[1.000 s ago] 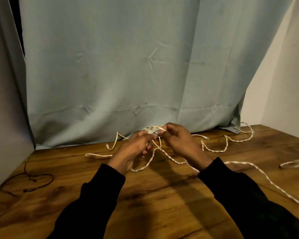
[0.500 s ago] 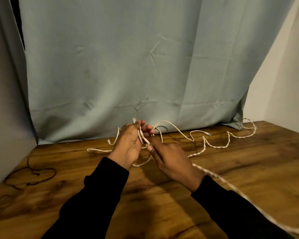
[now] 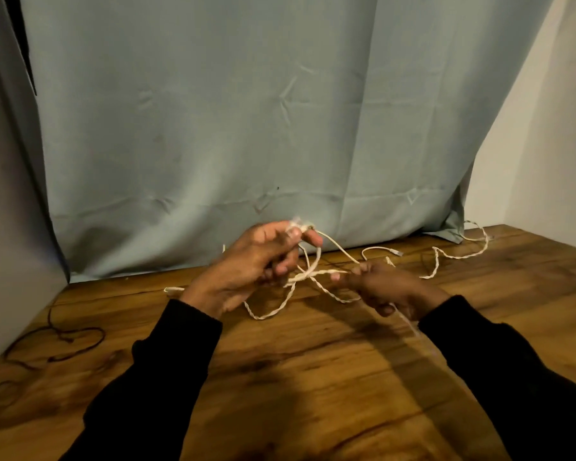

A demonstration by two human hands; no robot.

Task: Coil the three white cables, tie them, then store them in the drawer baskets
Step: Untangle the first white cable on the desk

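Pulled rightward, right hand (image 3: pixel 391 287) pinches the white cable (image 3: pixel 316 272) strung from the gripping left hand (image 3: pixel 253 261).

At frame centre the left hand (image 3: pixel 253 261) and right hand (image 3: pixel 386 287) hold a cable (image 3: pixel 313 272) above the table (image 3: pixel 313 377). More cable (image 3: pixel 459 256) trails toward the right, before the curtain (image 3: pixel 246 128). A cord (image 3: pixel 64 341) lies at lower left.
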